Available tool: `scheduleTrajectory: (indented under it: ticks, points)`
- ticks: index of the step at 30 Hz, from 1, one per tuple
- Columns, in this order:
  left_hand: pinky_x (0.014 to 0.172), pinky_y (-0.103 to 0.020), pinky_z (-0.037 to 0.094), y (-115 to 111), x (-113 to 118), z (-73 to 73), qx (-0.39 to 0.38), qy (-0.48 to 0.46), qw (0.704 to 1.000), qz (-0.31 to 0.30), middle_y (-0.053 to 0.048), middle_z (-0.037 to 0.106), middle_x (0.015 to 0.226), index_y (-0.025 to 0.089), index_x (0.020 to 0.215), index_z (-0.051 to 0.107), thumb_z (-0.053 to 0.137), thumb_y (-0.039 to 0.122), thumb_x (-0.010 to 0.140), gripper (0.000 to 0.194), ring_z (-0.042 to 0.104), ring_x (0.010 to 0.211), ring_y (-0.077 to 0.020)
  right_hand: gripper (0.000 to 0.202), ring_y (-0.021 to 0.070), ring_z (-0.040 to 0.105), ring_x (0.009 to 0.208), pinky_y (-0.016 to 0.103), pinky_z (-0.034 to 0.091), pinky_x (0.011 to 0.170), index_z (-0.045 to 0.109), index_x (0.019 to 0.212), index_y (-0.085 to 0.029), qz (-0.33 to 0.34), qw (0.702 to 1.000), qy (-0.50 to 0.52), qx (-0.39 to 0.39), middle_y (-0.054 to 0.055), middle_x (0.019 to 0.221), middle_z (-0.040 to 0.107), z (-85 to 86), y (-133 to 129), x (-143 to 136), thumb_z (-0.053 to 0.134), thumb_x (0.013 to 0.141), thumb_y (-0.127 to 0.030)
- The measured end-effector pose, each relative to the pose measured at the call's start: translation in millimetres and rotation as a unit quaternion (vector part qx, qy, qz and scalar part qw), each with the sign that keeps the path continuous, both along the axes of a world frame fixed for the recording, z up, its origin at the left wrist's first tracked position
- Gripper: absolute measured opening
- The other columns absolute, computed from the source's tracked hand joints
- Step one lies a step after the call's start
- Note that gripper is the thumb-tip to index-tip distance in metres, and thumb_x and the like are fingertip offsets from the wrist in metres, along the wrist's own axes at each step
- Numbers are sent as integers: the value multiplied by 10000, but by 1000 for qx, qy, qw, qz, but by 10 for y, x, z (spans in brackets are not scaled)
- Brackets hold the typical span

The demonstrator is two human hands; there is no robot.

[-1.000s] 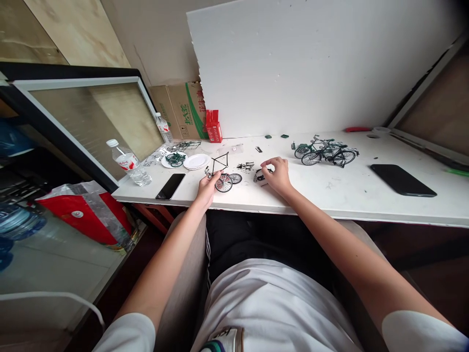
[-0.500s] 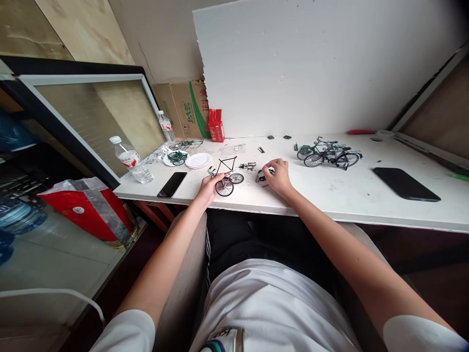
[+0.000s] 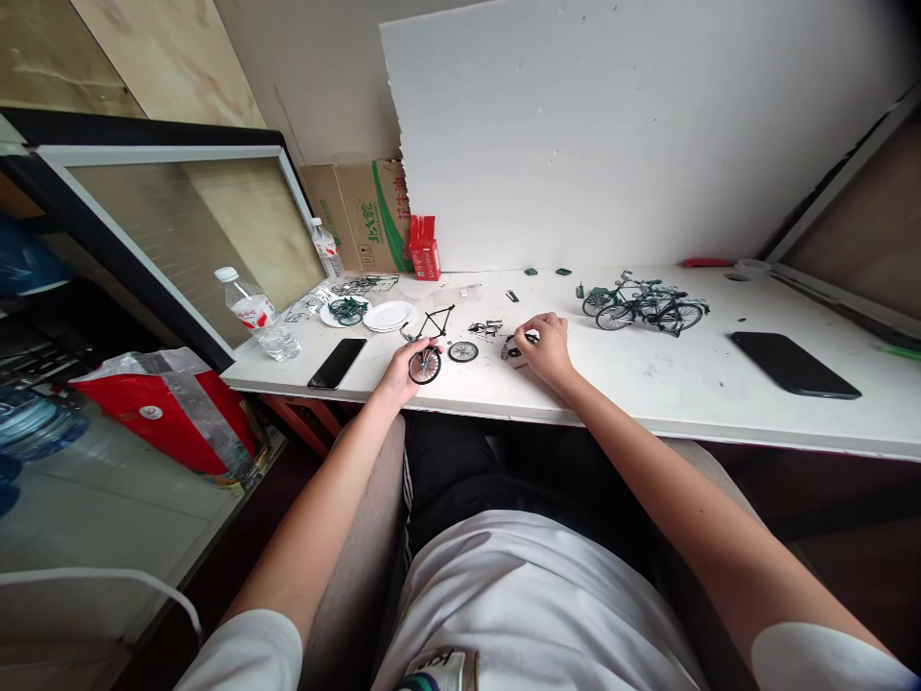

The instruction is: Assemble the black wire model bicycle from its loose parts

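Observation:
My left hand [image 3: 398,375] is closed on a model bicycle frame [image 3: 437,323], thin and black, with one spoked wheel [image 3: 425,366] fitted at its lower end. Flat on the table just right of it lies a loose wheel [image 3: 463,352]. My right hand [image 3: 551,347] rests low over the table, thumb and fingers pinched together at a few small dark parts [image 3: 511,352]; whatever sits between the fingertips is hidden. Other small black bicycle parts [image 3: 485,327] lie between the hands, farther back.
Assembled model bicycles [image 3: 648,303] stand at the right, near a black phone-like slab [image 3: 795,365]. On the left are another phone [image 3: 337,363], a water bottle [image 3: 257,315], a white plate [image 3: 389,315] and green parts [image 3: 348,309]. A red box [image 3: 424,250] stands behind.
My left hand has drawn the bicycle frame slightly left and tilted it, so the loose wheel now shows separate from it. My right hand stays in nearly the same place.

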State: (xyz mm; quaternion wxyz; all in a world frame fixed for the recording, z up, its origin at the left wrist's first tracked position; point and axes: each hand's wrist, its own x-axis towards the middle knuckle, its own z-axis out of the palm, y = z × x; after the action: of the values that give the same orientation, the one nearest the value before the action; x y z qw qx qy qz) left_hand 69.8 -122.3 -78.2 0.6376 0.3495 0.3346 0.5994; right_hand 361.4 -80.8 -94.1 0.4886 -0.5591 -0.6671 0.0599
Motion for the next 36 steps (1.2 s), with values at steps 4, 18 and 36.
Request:
scheduleTrajectory:
  ticks: [4, 18, 36]
  points:
    - [604, -192, 491, 2, -7, 4, -2, 1, 1000, -7, -80, 796, 847, 122, 889, 790, 871, 294, 734, 246, 714, 746, -130, 118, 351, 520, 1135, 523, 464, 1046, 609, 861, -224, -3, 1000, -3, 2, 155, 1084, 634, -6, 14, 9, 524, 934, -260]
    - [620, -233, 475, -31, 31, 35, 8, 29, 999, -13, -92, 793, 828, 111, 857, 788, 900, 326, 681, 300, 683, 708, -143, 124, 342, 506, 1132, 512, 468, 1040, 545, 847, -234, -2, 1000, -5, -12, 141, 1070, 606, -4, 8, 0, 482, 953, -248]
    - [607, -217, 442, -39, 40, 0, 39, 40, 998, -12, -63, 772, 817, 125, 896, 814, 979, 310, 656, 345, 647, 684, -108, 190, 370, 501, 1178, 553, 455, 1084, 672, 882, -213, 21, 999, -4, -26, 171, 1130, 619, -33, 5, 6, 526, 953, -311]
